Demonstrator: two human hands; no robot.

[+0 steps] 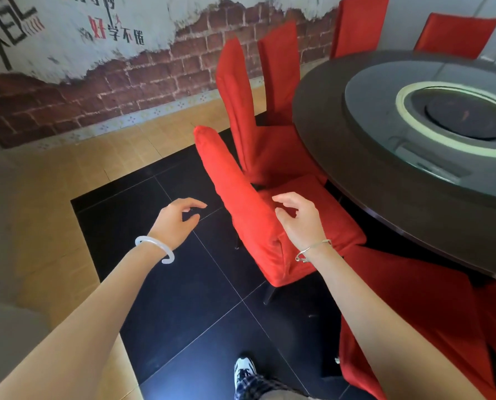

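The red chair (241, 203) stands pulled in towards the round table (356, 174), seat facing it. Its tall covered back runs as a long ridge from top left, far from the person, down to bottom right, close to them. That ridge lies between the two hands. The right hand (298, 220) is on the seat side, fingers loosely curled and holding nothing, thumb just beside the fabric; I can't tell whether it touches. The left hand (174, 223) hangs on the outer side over the black floor tiles (168, 284), also relaxed and holding nothing, clearly apart from the chair. So the right hand looks nearer, and the left would have to travel rightward to meet the back. A second red chair (241, 90) stands just beyond.
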